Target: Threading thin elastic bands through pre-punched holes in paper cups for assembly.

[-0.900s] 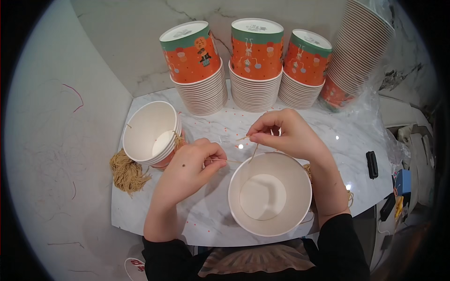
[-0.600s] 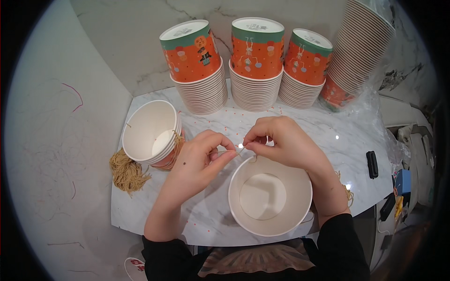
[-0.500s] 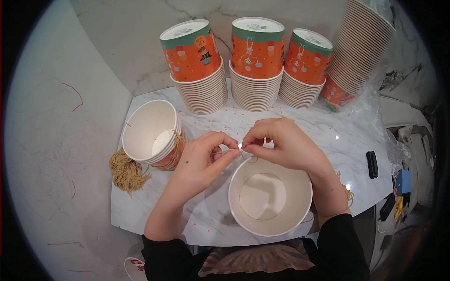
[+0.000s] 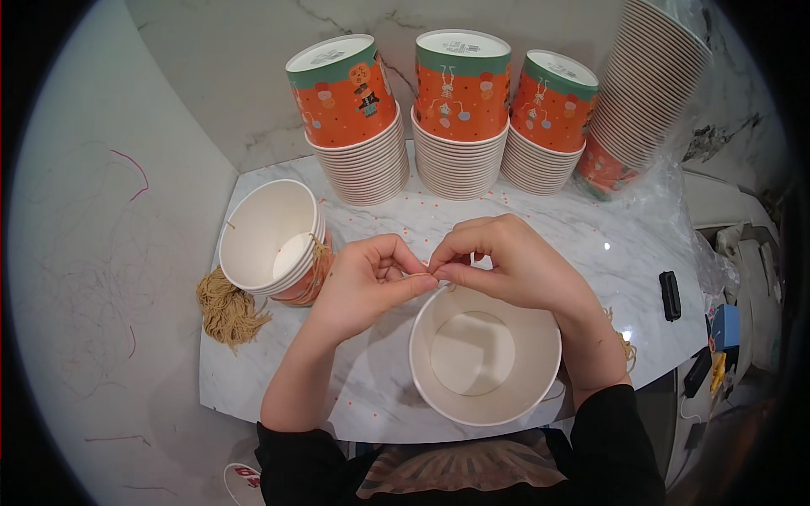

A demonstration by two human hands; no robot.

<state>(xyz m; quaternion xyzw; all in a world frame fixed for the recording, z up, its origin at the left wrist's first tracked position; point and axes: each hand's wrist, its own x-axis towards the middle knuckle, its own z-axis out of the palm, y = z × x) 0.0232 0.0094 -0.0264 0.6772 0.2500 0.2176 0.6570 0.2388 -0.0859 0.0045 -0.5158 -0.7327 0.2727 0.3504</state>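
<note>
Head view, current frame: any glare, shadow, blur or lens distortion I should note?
Head view: small bright glare spots on the marble tabletop, whose near edge looks bowed; head view: soft shadow inside the white bucket; head view: black fisheye corners, a brownish blur at lower right; head view: detail where left hand meets right hand is too fine to read.

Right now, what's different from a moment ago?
The left hand has moved right and the right hand slightly left and toward the person, so their fingertips meet over the string. Both seem to keep pinching it. The open paper bucket and upturned stacks stayed put.
</note>
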